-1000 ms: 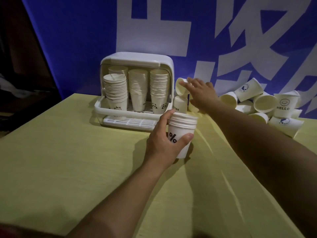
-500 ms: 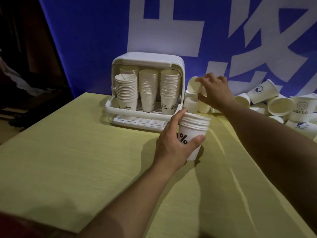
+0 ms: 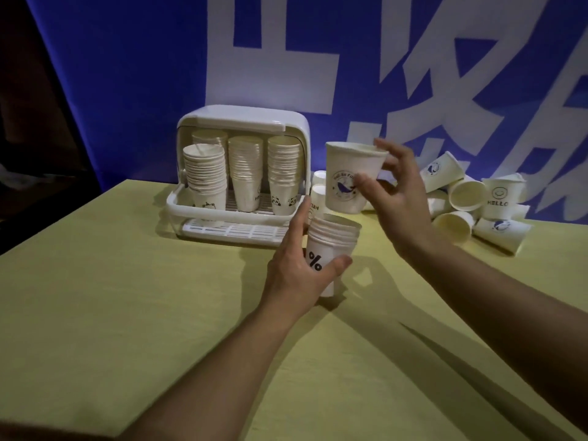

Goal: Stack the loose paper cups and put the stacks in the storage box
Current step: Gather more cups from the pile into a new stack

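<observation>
A white storage box (image 3: pixel 243 122), its lid raised, stands at the far left of a yellow tabletop (image 3: pixel 111 297) before a blue banner (image 3: pixel 127 74) lettered in white. Inside it stand tall stacks of paper cups (image 3: pixel 248 173), one column at the front left and three more across behind it (a fifth, if any, cannot be made out). Just right of the box front, the person's left hand (image 3: pixel 294 272) grips a short stack of cups (image 3: pixel 331 246) upright on the tabletop, thumb on the near side and fingers curled round the far side, a black percent sign showing on the outermost cup. Above and slightly right of that stack, the right hand (image 3: pixel 394 198) holds a single cup (image 3: pixel 351 176) in the air, upright and a little tilted, thumb against its printed wall and fingers at the rim, the remaining fingers spread loosely. Two more cups (image 3: pixel 318 192) stand behind, between box and raised cup. Farther right, a heap of loose cups (image 3: pixel 477 202) lies tumbled against the banner, several on their sides, some marked HELLO.
</observation>
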Demonstrator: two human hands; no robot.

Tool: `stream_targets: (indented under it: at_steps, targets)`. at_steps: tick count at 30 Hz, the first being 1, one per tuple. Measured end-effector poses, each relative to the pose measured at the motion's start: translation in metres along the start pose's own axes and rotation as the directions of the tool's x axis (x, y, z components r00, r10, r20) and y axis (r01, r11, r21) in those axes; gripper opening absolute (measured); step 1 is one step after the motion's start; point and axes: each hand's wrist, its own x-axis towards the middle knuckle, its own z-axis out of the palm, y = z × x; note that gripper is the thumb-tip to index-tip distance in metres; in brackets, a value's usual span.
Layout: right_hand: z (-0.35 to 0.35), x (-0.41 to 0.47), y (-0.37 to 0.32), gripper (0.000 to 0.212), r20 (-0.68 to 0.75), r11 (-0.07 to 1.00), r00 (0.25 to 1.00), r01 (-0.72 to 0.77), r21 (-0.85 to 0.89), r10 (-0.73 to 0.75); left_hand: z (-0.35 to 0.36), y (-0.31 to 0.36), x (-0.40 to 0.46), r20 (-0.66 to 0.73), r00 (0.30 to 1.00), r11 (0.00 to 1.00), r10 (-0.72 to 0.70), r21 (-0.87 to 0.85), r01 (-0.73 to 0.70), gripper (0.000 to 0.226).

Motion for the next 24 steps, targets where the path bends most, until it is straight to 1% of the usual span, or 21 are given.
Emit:
stream_targets:
  at_steps: [4,6,8,11,14,16,19,22,24]
  targets:
    - [0.008,-0.022,0.0,0.055,0.114,0.996,0.99,-0.078,-0.04,0.082,-0.002,0.005,-0.003,-0.03,0.999,1.0,0.022,-0.011,-0.022,0.111]
    - [0.012,-0.028,0.006,0.048,0.143,0.992,0.984,-0.091,-0.084,0.103,-0.002,0.004,-0.003,-0.081,0.996,0.999,0.035,-0.006,-0.036,0.112]
    - [0.015,-0.033,0.013,0.043,0.178,0.986,0.976,-0.104,-0.133,0.127,-0.004,0.0,-0.002,-0.142,0.989,0.999,0.041,-0.009,-0.043,0.108]
    - [0.02,-0.037,0.023,0.04,0.218,0.974,0.956,-0.167,-0.152,0.197,-0.006,-0.002,0.002,-0.219,0.976,1.0,0.015,0.022,-0.01,0.094]
    - [0.028,-0.024,0.03,0.041,0.141,0.963,0.961,-0.217,-0.156,0.24,-0.007,-0.008,0.007,-0.284,0.959,0.999,-0.027,0.032,0.037,0.084]
    - [0.035,-0.005,0.04,0.043,0.082,0.951,0.972,-0.194,-0.239,0.219,-0.007,-0.01,0.01,-0.299,0.953,0.998,-0.051,0.025,0.062,0.083]
    - [0.05,0.026,0.069,0.05,0.046,0.889,0.976,-0.174,-0.424,0.213,-0.007,-0.011,0.011,-0.306,0.949,0.995,-0.08,0.028,0.093,0.081]
    - [0.067,0.052,0.092,0.057,0.002,0.844,0.967,-0.22,-0.489,0.253,-0.007,-0.011,0.011,-0.32,0.944,0.992,-0.084,0.059,0.108,0.079]
    - [0.075,0.063,0.101,0.059,-0.009,0.826,0.967,-0.221,-0.518,0.254,-0.008,-0.012,0.011,-0.317,0.946,0.989,-0.071,0.098,0.107,0.078]
